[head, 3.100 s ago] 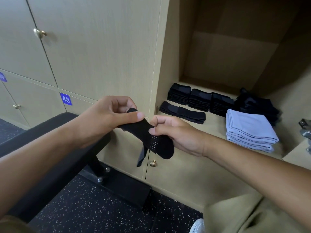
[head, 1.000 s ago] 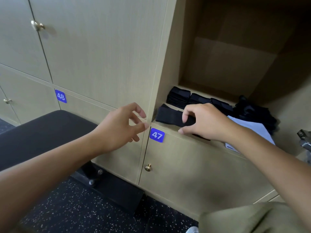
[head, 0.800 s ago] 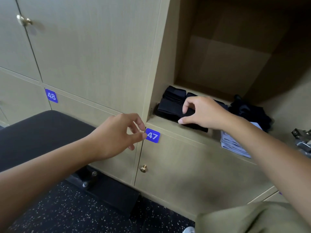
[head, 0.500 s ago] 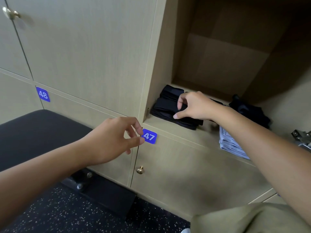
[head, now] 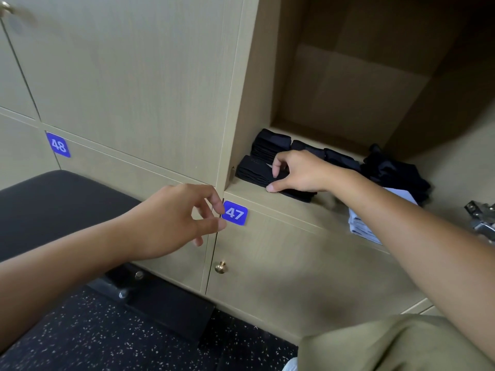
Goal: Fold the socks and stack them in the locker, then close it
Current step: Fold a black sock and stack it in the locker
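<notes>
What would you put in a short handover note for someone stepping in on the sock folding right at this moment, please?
Right hand: pinches the front sock stack near the locker shelf front edge.
Left hand: empty, fingers relaxed, hanging in front of the 47 label.
Behind: a row of folded sock stacks; at the right, a loose dark heap behind some light folded cloths.
Done: several stacks placed.
Left: settle this stack, probably fold the heap if it is socks, then close the locker, which is open.
</notes>
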### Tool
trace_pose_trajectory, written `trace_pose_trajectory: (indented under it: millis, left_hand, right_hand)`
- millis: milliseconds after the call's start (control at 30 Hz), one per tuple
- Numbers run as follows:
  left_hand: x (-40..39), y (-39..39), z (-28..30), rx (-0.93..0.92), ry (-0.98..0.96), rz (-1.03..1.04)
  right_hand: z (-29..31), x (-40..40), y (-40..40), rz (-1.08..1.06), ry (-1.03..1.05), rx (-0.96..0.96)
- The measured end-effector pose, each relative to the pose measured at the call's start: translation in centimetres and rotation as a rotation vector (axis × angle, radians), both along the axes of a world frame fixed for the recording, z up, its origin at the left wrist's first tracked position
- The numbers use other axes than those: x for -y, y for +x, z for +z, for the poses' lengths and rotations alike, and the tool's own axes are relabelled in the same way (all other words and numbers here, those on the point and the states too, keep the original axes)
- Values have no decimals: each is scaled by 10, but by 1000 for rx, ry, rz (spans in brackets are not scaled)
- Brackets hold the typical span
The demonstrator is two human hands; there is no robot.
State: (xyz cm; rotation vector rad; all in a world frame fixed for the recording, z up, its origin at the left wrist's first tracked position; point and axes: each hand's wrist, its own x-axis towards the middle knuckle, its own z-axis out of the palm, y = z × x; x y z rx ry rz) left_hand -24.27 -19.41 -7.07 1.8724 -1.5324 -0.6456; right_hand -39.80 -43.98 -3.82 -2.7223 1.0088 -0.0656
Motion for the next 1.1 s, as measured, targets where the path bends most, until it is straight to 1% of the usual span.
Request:
trace_pose_trajectory:
  millis: [200, 367, 433, 533, 600, 733, 833, 1100]
  left_hand:
    - [0, 0, -1, 6, 7, -14]
    - [-1, 1, 0, 20, 10, -10]
    - [-2, 4, 1, 30, 13, -4]
    - [-5, 8, 4, 25, 7, 11]
    - [-6, 12, 5, 30, 3, 26]
    - [-9, 20, 8, 27, -5, 66]
    - [-13, 28, 7, 33, -6, 101]
    - [-44, 54, 7, 113, 23, 196]
  right_hand:
    - [-1, -3, -3, 22, -3, 4]
    - [3, -6, -8, -2, 1, 19]
    - [12, -11, -14, -17, -28, 66]
    - [24, -26, -26, -31, -56, 203]
    - [26, -45, -29, -10, -51, 257]
    - [16, -87, -26, 113, 17, 223]
    - [6, -110, -21, 145, 97, 190]
    - [-14, -135, 0, 224, 163, 100]
